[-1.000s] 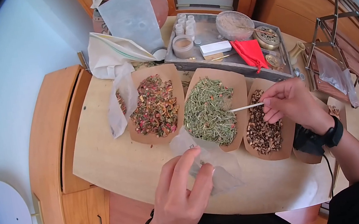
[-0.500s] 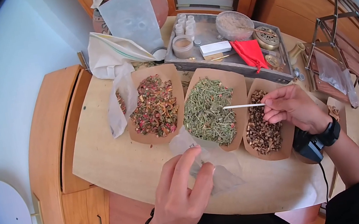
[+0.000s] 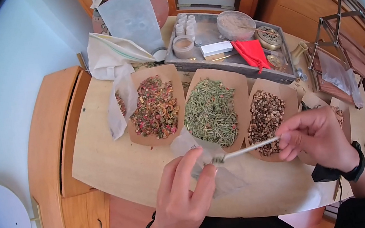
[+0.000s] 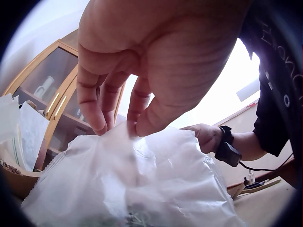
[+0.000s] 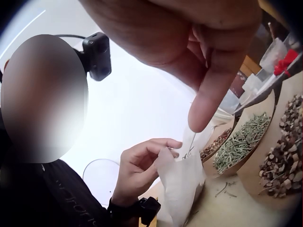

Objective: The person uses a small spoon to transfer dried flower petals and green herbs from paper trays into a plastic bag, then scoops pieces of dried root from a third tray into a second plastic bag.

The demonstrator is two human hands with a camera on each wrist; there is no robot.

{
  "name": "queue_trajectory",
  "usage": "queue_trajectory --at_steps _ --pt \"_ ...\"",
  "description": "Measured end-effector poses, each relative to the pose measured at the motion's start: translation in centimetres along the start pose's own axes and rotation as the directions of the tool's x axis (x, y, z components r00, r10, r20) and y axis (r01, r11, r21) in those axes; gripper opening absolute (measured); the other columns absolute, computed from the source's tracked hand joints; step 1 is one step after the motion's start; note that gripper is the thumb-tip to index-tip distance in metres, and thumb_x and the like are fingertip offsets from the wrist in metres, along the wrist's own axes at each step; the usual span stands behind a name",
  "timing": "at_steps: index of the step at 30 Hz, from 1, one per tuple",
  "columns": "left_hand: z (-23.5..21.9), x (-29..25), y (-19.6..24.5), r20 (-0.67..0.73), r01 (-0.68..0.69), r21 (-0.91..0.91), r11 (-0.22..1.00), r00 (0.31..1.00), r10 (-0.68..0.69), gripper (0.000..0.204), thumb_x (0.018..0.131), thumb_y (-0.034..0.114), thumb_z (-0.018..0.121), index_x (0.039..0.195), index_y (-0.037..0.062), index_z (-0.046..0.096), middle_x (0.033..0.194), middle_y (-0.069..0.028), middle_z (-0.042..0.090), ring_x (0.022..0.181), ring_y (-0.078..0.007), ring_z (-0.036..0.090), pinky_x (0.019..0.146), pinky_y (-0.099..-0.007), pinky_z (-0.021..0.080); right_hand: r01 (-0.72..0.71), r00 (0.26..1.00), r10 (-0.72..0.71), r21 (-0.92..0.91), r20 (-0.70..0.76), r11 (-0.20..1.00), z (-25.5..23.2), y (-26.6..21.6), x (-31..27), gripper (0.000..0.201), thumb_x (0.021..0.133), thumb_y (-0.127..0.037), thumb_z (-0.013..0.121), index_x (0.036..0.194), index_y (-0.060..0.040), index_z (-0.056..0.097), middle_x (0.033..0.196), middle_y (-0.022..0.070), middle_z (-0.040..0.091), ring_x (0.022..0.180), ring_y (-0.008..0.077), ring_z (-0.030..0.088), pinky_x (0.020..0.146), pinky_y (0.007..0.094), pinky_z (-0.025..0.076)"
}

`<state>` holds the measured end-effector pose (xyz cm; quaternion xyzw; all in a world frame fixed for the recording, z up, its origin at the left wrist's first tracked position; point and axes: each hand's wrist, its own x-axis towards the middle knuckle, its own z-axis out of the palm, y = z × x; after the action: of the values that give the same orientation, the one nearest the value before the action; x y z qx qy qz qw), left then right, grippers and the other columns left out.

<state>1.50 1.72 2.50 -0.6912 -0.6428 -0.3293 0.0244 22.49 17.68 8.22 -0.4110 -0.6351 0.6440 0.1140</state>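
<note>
Trainee: What are the hands holding?

Instructor: The left hand [image 3: 178, 204] is pinching the rim of the translucent pouch [image 3: 226, 180], which is sitting just beyond its fingertips. The right hand [image 3: 321, 140] is gripping one end of the slender pale stick [image 3: 252, 147] between thumb and fingers. The stick is pointing from the right hand towards the left, its far tip meeting the pouch mouth.

Trainee: Where is the dried green herb [image 3: 210, 109]?

Instructor: The main heap is lying in the middle paper tray [image 3: 238, 86], beyond the left hand and to its right. A small clump [image 3: 218, 160] is showing at the stick's tip, beside the left fingertips. Green bits are also showing low in the pouch; I cannot tell how full it is.

Trainee: What is good technique here?

Instructor: In my judgement, the left hand should be holding the rim spread and steady, with the fingertips clear of the stick's path. The right hand should be holding the stick nearly level until its tip is inside the rim, then tilting it gently.

Trainee: Any caution?

Instructor: Loose stems [image 5: 226, 190] are lying on the bench [image 3: 99, 137] beside the pouch. Jerking the stick or letting the rim fold could be spilling more.
</note>
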Motion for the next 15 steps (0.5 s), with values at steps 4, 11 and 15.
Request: queue_trajectory --at_steps 4,11,15 --pt "0.0 0.0 0.0 -0.003 -0.002 -0.007 1.0 1.0 0.002 0.02 0.073 -0.002 0.07 0.092 -0.001 0.065 0.113 -0.0178 0.057 0.091 -0.0313 0.058 0.068 -0.0342 0.05 0.222 0.973 -0.23 -0.158 -0.031 0.962 0.8 -0.6 -1.1 0.012 0.093 0.003 0.055 0.098 0.0063 0.065 0.08 0.0096 0.067 0.07 0.013 0.068 0.064 0.0241 0.057" --pt "-0.2 -0.1 0.0 -0.004 -0.006 -0.007 1.0 1.0 0.006 0.019 0.073 -0.002 0.07 0.091 -0.0012 0.065 0.113 -0.0176 0.057 0.09 -0.031 0.058 0.068 -0.0342 0.05 0.215 0.918 -0.303 -0.321 -0.255 0.922 -1.9 1.4 4.3 0.013 0.093 0.001 0.053 0.097 0.0072 0.063 0.077 0.0066 0.065 0.069 0.0115 0.066 0.061 0.0231 0.055" --pt "-0.3 -0.2 -0.1 -0.002 0.006 0.003 1.0 1.0 -0.006 0.019 0.073 -0.002 0.07 0.091 -0.001 0.065 0.112 -0.0175 0.057 0.09 -0.0307 0.059 0.068 -0.0338 0.05 0.165 0.944 -0.254 -0.363 -0.213 0.917 -2.3 2.5 6.2 0.012 0.093 -0.001 0.056 0.099 0.0066 0.062 0.08 0.0081 0.064 0.07 0.0133 0.067 0.062 0.0234 0.056"
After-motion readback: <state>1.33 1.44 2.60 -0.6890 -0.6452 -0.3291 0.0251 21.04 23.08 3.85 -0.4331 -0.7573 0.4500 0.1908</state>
